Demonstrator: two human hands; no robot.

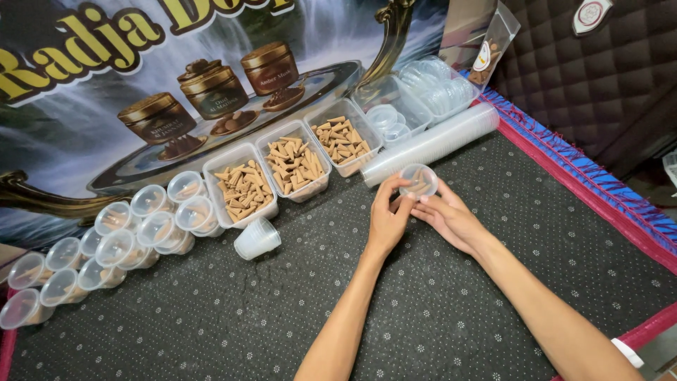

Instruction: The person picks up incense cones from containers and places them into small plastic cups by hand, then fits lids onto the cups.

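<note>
Both hands meet around one small clear cup, which sits just in front of the long stack of cups lying on its side. The left hand pinches the cup's near rim with thumb and fingertips; the right hand cradles it from below and the side, fingers curled against it. A few brown cones seem to lie inside, though whether a lid is on it cannot be told.

Judging by the layout, the work looks well under way but not finished. Far to the left of the held cup, a cluster of filled cups lies in rows on the dotted mat, seemingly closed. Between that cluster and the hands, a short stack of empty cups lies tipped over. Behind it, three tubs of cones are still quite full. Right of the tubs, a box of lids and the long stack hold plenty of stock.
</note>
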